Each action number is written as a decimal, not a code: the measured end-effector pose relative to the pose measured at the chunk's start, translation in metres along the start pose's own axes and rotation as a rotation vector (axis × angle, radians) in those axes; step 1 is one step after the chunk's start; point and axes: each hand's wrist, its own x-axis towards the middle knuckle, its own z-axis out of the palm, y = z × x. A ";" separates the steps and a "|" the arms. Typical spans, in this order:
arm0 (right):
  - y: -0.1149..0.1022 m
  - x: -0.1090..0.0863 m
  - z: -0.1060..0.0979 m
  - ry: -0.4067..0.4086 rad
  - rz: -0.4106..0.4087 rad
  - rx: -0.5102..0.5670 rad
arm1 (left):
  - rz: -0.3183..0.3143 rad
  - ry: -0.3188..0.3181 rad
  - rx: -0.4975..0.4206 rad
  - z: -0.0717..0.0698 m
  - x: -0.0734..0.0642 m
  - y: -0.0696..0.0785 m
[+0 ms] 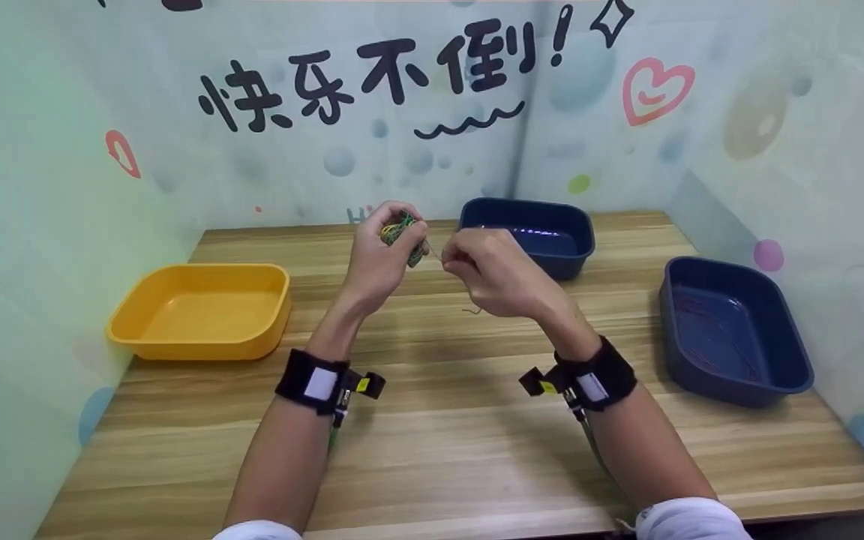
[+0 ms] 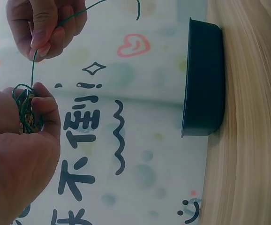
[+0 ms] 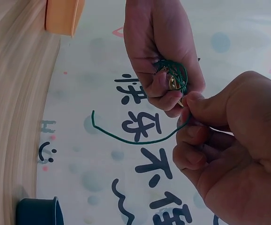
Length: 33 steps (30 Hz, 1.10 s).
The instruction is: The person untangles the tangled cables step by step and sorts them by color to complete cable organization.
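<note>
My left hand (image 1: 376, 262) grips a tangled bundle of thin green and yellow wires (image 1: 394, 231), raised above the table. Close beside it, my right hand (image 1: 493, 271) pinches one green strand (image 3: 145, 142) between thumb and forefinger. In the left wrist view a short taut length of that strand (image 2: 33, 70) runs from the bundle (image 2: 28, 112) up to the right fingertips. Its loose end hangs past the right hand in a curve, bent near the tip. Fingers and palm hide part of the bundle.
A yellow bin (image 1: 199, 349) stands on the table (image 1: 432, 450) at the left. One dark blue bin (image 1: 578, 251) is at the back, behind my right hand. Another blue bin (image 1: 732, 394), at the right, holds several thin reddish strands (image 1: 702, 360). A printed cloth wall rises behind.
</note>
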 end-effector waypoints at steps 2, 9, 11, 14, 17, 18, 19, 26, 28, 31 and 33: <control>0.001 0.000 -0.003 0.011 0.016 0.039 | -0.019 -0.039 -0.047 -0.003 0.000 0.001; 0.007 -0.004 -0.016 0.078 0.144 0.277 | -0.064 -0.231 -0.267 -0.015 -0.002 0.006; 0.009 -0.004 -0.018 0.093 0.166 0.313 | -0.075 -0.268 -0.294 -0.017 -0.002 0.008; 0.008 -0.005 -0.021 0.110 0.176 0.334 | -0.081 -0.290 -0.297 -0.019 -0.003 0.010; 0.008 -0.005 -0.022 0.121 0.167 0.332 | -0.075 -0.290 -0.282 -0.019 -0.003 0.010; 0.007 -0.005 -0.022 0.122 0.162 0.326 | -0.072 -0.286 -0.268 -0.019 -0.003 0.010; 0.007 -0.005 -0.022 0.122 0.158 0.321 | -0.066 -0.281 -0.255 -0.019 -0.003 0.010; 0.003 -0.006 -0.022 0.111 0.143 0.293 | -0.017 -0.247 -0.144 -0.018 -0.002 0.010; 0.001 -0.006 -0.021 0.098 0.131 0.290 | -0.011 -0.246 -0.140 -0.016 -0.002 0.010; -0.002 -0.005 -0.019 0.072 0.092 0.261 | -0.011 -0.244 -0.155 -0.015 -0.002 0.010; -0.003 -0.005 -0.018 0.060 0.061 0.237 | -0.011 -0.243 -0.176 -0.015 -0.002 0.010</control>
